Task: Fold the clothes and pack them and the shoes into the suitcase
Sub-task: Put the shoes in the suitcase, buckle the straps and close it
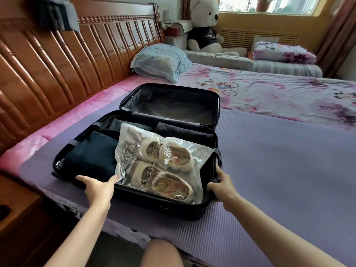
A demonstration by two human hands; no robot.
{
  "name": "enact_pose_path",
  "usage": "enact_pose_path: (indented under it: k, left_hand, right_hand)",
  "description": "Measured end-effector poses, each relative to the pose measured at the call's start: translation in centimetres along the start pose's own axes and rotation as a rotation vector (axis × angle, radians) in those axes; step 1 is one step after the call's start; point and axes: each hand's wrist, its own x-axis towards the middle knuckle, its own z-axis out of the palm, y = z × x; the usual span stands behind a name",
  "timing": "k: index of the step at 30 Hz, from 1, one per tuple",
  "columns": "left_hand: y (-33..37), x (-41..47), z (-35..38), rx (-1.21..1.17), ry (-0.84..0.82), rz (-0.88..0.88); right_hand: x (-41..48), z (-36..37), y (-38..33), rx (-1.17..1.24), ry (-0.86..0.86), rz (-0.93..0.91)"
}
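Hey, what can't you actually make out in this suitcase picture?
Head view:
- Clothes beneath the shoe bag: covered by it, count unclear.
- Left hand: most fingers hidden, grip unclear.
- Right hand: fingers partly hidden round the suitcase rim.
- Dark cloth on the headboard: cut by the top edge.
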Motion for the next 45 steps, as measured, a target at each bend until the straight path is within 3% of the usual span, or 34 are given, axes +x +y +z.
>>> enact_pose_path:
  k: [9,23,36,39,41,43,45]
  left_hand:
    - [-0.5,-11.6,7.8,0.010,-0.147,0.046]
    - [-2.2,-31.8,16.1,-0.095,-0.528,0.074]
    - [-5.5,-34.2,17.8,-0.108,-0.509,0.098]
    - [-5.3,-33.2,17.9,-0.192,-0.506,-0.035]
    - [-5.0,-31.8,17.7,-0.279,-0.474,-0.163]
    - [-4.3,-30.0,17.1,-0.321,-0.430,-0.251]
    - [-3.5,-28.3,16.6,-0.374,-0.438,-0.319]
  right_hand:
    - [-3.1,-14.5,2.9,-0.028,0.121,0.055]
    - [-13.0,-34.7,9.7,-0.042,0.376,0.195]
    - [-12.4,-36.2,13.3,-0.123,0.383,0.228]
    - [-11.8,-35.8,13.8,-0.152,0.391,0.219]
    - [-11.5,-35.2,14.0,-0.323,0.476,0.210]
    - [-11.8,-33.8,13.3,-0.577,0.595,0.134]
    - [-12.6,-30.9,11.7,-0.634,0.619,-0.118]
